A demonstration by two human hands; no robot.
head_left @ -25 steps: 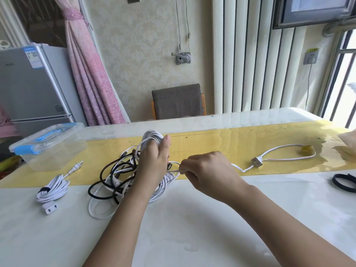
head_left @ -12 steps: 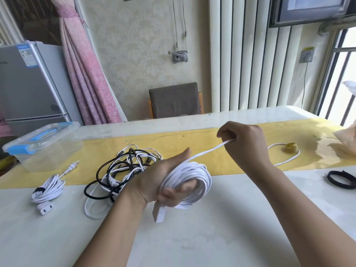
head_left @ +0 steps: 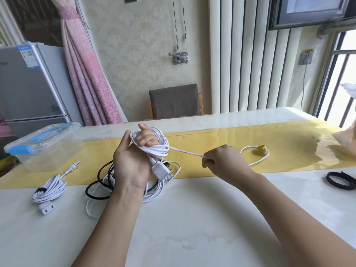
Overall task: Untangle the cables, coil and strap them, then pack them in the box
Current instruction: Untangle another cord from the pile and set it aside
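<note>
At the far left of the desk [head_left: 192,218] a clear box [head_left: 50,157] with a blue-latched lid stands on the yellow runner [head_left: 212,151], shut. Just in front of it lies a strapped coil [head_left: 49,191] of white cable, bound with a dark band, its plug ends lying loose at either side. To the right, a tangle [head_left: 100,182] of black and white cables lies on the desk, partly hidden behind the left forearm.

The left hand [head_left: 133,162] is raised above the tangle, palm toward the camera. Its grip is closed on the cable [head_left: 159,149]: white turns are wound round the curled fingers, and the plug [head_left: 161,171] hangs below them by the wrist. From the wound turns one strand runs taut to the right hand [head_left: 225,162], whose grip pinches it between thumb and fingers. Beyond that hand the cable's loose end loops across the runner. At the far right a black strap [head_left: 340,180] lies on the desk, well apart.
</note>
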